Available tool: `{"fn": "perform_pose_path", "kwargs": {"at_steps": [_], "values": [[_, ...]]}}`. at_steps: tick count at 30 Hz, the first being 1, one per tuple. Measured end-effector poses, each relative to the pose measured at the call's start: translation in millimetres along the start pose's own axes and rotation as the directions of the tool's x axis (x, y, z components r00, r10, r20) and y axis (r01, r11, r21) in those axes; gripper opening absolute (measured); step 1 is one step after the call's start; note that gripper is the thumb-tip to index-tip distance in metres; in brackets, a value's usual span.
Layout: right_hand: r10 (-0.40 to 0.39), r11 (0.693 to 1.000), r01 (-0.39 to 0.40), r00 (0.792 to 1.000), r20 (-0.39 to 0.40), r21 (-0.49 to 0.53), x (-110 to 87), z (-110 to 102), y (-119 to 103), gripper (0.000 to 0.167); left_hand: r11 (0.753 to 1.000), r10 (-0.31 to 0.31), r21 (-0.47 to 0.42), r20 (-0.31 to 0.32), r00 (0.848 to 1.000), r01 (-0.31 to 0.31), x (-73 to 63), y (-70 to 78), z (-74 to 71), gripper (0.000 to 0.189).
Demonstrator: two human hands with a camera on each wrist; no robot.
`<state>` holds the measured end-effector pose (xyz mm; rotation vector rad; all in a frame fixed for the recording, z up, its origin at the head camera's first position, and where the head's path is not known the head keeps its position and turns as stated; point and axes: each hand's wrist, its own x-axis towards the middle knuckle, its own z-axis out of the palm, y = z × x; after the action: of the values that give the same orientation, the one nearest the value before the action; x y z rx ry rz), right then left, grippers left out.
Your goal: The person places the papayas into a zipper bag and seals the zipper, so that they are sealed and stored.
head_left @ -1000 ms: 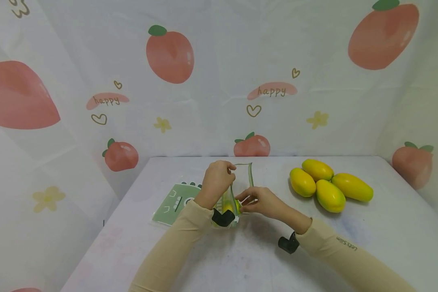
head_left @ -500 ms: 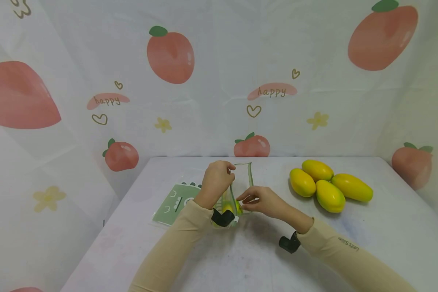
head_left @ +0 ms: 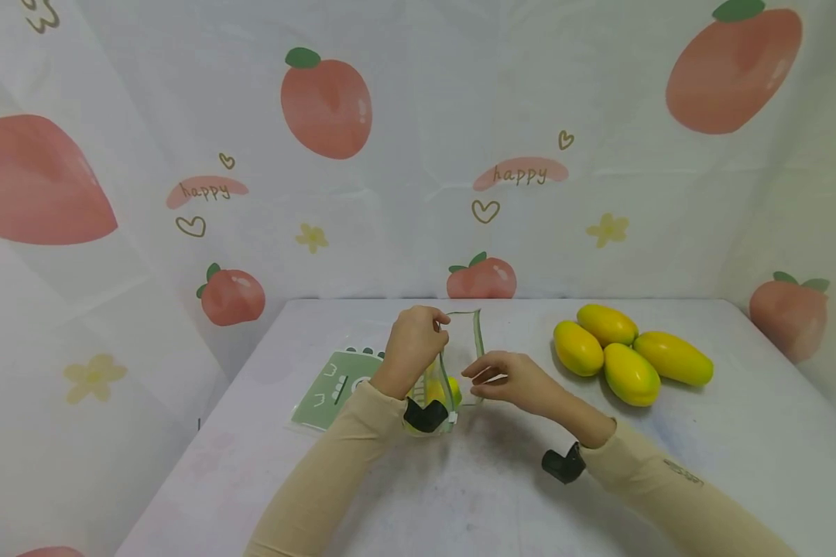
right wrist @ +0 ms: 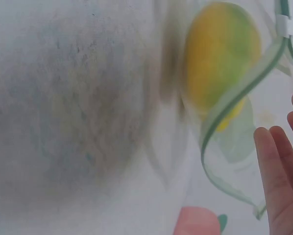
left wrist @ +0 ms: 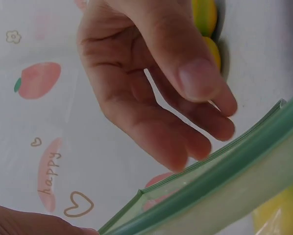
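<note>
"On the pale table (head_left: pixel 501 495), what does the head camera show?"

"A clear plastic bag (head_left: pixel 447 375) with green trim, a smooth oval mango (head_left: pixel 454 392) inside. The left hand (head_left: pixel 412 340) pinches its upper edge; the right hand (head_left: pixel 519 381) is loosely open by its mouth. Four glossy mangoes (head_left: pixel 630 373) lie to the right."

"And the left wrist?"

"Right fingers spread, slightly bent, beside the rim; I can't tell whether they touch."

"Right wrist?"

"That mango behind translucent film, a white slider (right wrist: pixel 284 25) on the wavy trim."
</note>
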<state>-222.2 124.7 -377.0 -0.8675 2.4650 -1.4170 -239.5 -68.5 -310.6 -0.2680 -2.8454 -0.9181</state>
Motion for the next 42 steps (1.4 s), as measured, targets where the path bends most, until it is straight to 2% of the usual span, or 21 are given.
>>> {"fn": "perform_pose_path", "kwargs": {"at_steps": [15, 23, 31, 38, 42], "values": [[0.034, 0.999, -0.04, 0.986, -0.165, -0.035, -25.4, -39.5, -0.6, 0.029, 1.0, -0.006, -0.017, 0.0, 1.0, 0.006, 0.5, -0.7, 0.4, 0.026], [0.015, 0.994, -0.048, 0.953, -0.303, -0.1, -45.4, -61.9, 2.2, 0.028, 1.0, 0.002, -0.021, 0.009, 1.0, -0.002, 0.1, -2.1, 1.6, 0.026], [0.036, 0.989, -0.087, 0.924, -0.382, -0.119, -65.4, -82.5, 5.6, 0.037, 1.0, 0.005, -0.014, 0.01, 1.0, -0.005, 0.2, -2.9, 3.2, 0.025], [-0.001, 0.982, -0.084, 0.892, -0.452, -0.17, -77.5, -91.5, 18.8, 0.042, 1.0, 0.013, -0.015, 0.0, 1.0, -0.013, -1.0, -3.0, 3.4, 0.025], [0.037, 0.966, -0.154, 0.879, -0.475, -0.21, -85.4, -96.1, 22.2, 0.047, 1.0, 0.012, -0.013, 0.004, 1.0, -0.012, -0.7, -3.0, 3.8, 0.025]]}}
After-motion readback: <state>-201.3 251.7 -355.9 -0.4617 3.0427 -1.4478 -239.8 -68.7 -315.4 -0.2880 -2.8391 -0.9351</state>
